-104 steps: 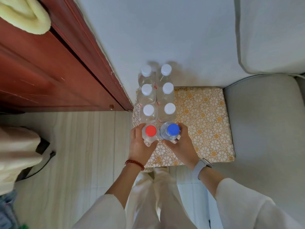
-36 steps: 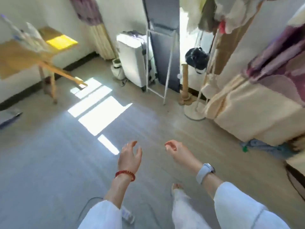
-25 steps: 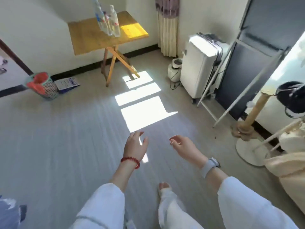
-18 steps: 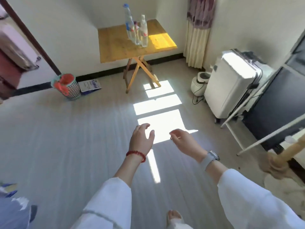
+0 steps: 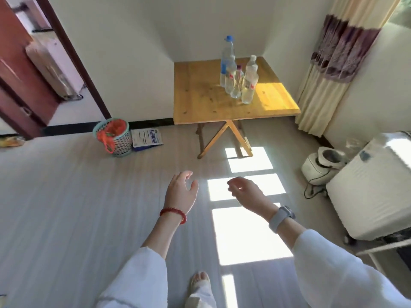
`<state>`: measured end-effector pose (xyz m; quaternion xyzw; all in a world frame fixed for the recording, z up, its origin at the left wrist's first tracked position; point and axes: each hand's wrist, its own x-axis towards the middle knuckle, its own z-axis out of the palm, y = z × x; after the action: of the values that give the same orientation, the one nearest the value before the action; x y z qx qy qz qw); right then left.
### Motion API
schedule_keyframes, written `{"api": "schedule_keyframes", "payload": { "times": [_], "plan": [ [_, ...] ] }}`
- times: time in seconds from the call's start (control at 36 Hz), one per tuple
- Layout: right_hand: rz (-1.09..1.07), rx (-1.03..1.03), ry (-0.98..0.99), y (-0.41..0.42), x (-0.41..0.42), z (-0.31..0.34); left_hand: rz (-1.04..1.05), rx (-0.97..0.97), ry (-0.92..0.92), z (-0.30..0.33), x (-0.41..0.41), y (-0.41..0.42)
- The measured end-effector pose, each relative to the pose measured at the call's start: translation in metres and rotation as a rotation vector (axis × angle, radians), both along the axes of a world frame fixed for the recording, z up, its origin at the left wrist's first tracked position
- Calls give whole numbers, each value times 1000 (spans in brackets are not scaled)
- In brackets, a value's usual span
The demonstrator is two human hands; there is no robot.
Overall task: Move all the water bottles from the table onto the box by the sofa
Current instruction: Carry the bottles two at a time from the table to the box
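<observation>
A wooden folding table [image 5: 200, 101] stands in the far corner of the room. On it stands a tight group of clear water bottles [image 5: 238, 78]; the tallest one [image 5: 226, 56] has a blue cap. My left hand [image 5: 181, 193] and my right hand [image 5: 246, 192] hang empty in front of me over the floor, fingers apart, well short of the table. The box by the sofa is out of view.
A mesh waste basket [image 5: 114, 136] with a red bag and a flat packet [image 5: 146, 138] sit by the wall left of the table. A white appliance [image 5: 373, 192] and a small white pot [image 5: 322, 163] stand at right. An open doorway [image 5: 44, 70] is at left.
I let go of the red-capped and blue-capped bottles on the box, turned around, and the table with its bottles has come into view and grown nearer. Both hands are empty now.
</observation>
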<state>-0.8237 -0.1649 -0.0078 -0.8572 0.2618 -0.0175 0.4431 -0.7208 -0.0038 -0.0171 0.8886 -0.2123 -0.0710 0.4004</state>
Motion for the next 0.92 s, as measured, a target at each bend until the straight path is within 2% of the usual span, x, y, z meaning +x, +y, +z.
{"api": "schedule_keyframes", "payload": {
  "times": [0.22,0.56,0.75,0.92],
  "plan": [
    [-103,11,-29,-80,152,20,-86,-21,-11,21,172,-87],
    [-453,23,-160,-261,336,-11,-263,1,-20,-2,374,-283],
    [-637,-10,-130,-368,439,-23,-316,74,21,-7,483,-388],
    [-756,-16,-137,-432,493,-34,-395,95,-5,-12,545,-463]
  ]
}}
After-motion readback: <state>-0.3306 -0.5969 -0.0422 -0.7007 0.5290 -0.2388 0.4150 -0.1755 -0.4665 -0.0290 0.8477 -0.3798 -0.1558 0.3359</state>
